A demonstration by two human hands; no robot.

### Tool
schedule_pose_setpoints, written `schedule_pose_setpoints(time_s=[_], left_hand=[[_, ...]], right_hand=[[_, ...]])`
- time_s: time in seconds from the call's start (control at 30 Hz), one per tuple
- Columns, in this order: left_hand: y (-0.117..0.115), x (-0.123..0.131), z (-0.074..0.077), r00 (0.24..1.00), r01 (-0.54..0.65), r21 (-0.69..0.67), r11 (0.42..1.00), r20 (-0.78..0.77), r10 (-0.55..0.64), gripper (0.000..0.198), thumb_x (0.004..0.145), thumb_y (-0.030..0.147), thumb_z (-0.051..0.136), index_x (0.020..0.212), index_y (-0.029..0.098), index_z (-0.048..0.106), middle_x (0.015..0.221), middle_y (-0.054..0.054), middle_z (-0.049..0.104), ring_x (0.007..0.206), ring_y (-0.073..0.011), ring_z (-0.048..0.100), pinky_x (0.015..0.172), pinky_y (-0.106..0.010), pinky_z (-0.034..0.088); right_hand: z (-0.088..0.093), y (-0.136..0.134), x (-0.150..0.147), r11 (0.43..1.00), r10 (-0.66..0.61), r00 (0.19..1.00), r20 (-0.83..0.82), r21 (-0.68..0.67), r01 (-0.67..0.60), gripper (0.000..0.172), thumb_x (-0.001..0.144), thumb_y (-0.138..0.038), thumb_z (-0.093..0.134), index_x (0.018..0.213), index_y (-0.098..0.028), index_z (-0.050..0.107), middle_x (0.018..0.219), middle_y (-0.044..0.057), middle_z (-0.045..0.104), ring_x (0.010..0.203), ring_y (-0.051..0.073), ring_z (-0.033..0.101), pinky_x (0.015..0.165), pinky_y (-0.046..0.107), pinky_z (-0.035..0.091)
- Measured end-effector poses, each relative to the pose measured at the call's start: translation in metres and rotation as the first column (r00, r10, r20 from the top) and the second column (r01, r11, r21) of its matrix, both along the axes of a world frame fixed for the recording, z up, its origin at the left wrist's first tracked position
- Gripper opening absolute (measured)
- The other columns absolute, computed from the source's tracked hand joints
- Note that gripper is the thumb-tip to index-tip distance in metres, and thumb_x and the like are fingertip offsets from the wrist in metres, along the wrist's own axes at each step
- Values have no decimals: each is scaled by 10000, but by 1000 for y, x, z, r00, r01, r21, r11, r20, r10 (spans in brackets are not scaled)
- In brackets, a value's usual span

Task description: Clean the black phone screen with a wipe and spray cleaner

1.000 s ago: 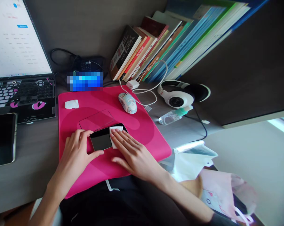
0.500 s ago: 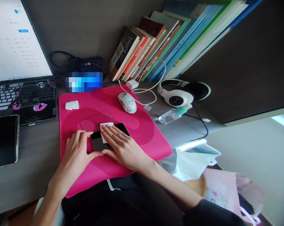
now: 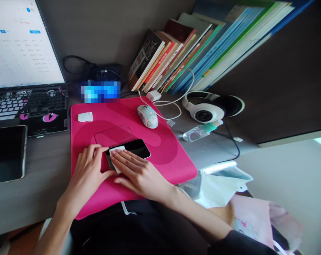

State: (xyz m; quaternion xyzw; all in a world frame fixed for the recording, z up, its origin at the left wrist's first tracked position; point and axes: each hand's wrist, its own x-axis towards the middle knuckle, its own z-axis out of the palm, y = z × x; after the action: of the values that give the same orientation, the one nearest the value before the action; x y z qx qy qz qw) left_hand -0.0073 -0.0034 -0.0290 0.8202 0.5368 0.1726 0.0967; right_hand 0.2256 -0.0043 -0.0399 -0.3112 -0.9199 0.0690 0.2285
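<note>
A smartphone (image 3: 139, 148) with a dark screen lies face up on the pink mat (image 3: 173, 166). My left hand (image 3: 92, 164) steadies its left end, thumb at the near edge and fingers at the far corner. My right hand (image 3: 136, 173) presses a white wipe (image 3: 114, 153) against the screen with its fingers stretched flat and together. Part of the wipe and the phone's near edge are hidden beneath that hand. Just beyond the phone rests a thin clear screen protector (image 3: 114, 134). A folded white piece (image 3: 85, 117) sits at the mat's far left.
Left stand a laptop (image 3: 29, 106) and a second phone (image 3: 10, 154). A mouse (image 3: 148, 117) is on the mat. Beyond are books (image 3: 171, 60), a charger (image 3: 153, 95) with cable, headphones (image 3: 205, 109) and a spray bottle (image 3: 199, 131). Bags (image 3: 221, 182) hang lower right.
My right hand has slid the wipe leftward and a little nearer across the screen, uncovering more of the phone's right end. My left hand keeps its hold. The view has shifted slightly.
</note>
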Motion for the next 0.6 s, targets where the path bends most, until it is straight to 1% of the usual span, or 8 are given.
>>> schedule_pose_setpoints(time_s=[0.07, 0.13, 0.2, 0.3, 0.43, 0.53, 0.6], left_hand=[[1, -1, 0, 1000, 2, -7, 1000, 3, -2, 672, 857, 329, 885, 1388, 228, 487, 1303, -123, 595, 1131, -332, 634, 955, -503, 543], [1, -2, -1, 1000, -3, -18, 1000, -1, 3, 685, 872, 325, 869, 1419, 245, 465, 1310, -121, 596, 1136, -333, 636, 963, -507, 542], [2, -2, -3, 1000, -10, -17, 1000, -9, 10, 715, 873, 316, 866, 1443, 264, 438, 1328, -120, 590, 1151, -336, 639, 970, -509, 541], [4, -2, -7, 1000, -12, 7, 1000, 3, 12, 758, 865, 309, 874, 1462, 285, 407, 1346, -118, 574, 1210, -343, 635, 998, -515, 534], [4, -1, -12, 999, -40, 26, 999, 37, 39, 739, 858, 323, 881, 1431, 274, 417, 1347, -126, 564, 1257, -360, 627, 1014, -539, 531], [3, 1, -8, 996, -63, -9, 998, 57, 63, 664, 879, 289, 849, 1400, 267, 439, 1341, -119, 564, 1250, -346, 629, 1020, -538, 529], [2, 2, -3, 995, -67, -45, 997, 64, 70, 617, 894, 254, 820, 1388, 274, 452, 1335, -106, 563, 1242, -326, 629, 1021, -519, 529]], right_hand=[[0, 8, -7, 1000, -4, 1000, 2, 2, 4, 561, 1115, -427, 542, 1530, -50, 573, 1605, 193, 553, 1523, 279, 511, 1305, 454, 411], [0, 12, -11, 1000, -6, 1000, 0, -6, 6, 568, 1108, -434, 559, 1540, -65, 569, 1608, 194, 550, 1528, 283, 503, 1305, 461, 409], [0, 14, -14, 1000, -7, 1000, -11, -14, 7, 590, 1096, -441, 586, 1553, -70, 558, 1604, 197, 553, 1530, 287, 498, 1307, 464, 407], [-1, 15, -15, 1000, -7, 1000, -23, -24, 7, 644, 1082, -464, 609, 1560, -38, 539, 1616, 210, 537, 1543, 296, 479, 1319, 460, 389], [-1, 16, -14, 999, 7, 1000, 0, -44, -7, 660, 1110, -513, 522, 1579, -48, 512, 1631, 188, 522, 1565, 273, 450, 1337, 463, 355], [-1, 16, -12, 998, 44, 999, 6, -37, -44, 636, 1121, -517, 493, 1565, -63, 531, 1618, 179, 540, 1559, 261, 460, 1343, 467, 338], [-1, 15, -10, 997, 80, 997, -1, -9, -80, 606, 1125, -495, 494, 1518, -41, 577, 1599, 193, 555, 1544, 267, 482, 1339, 465, 345]])
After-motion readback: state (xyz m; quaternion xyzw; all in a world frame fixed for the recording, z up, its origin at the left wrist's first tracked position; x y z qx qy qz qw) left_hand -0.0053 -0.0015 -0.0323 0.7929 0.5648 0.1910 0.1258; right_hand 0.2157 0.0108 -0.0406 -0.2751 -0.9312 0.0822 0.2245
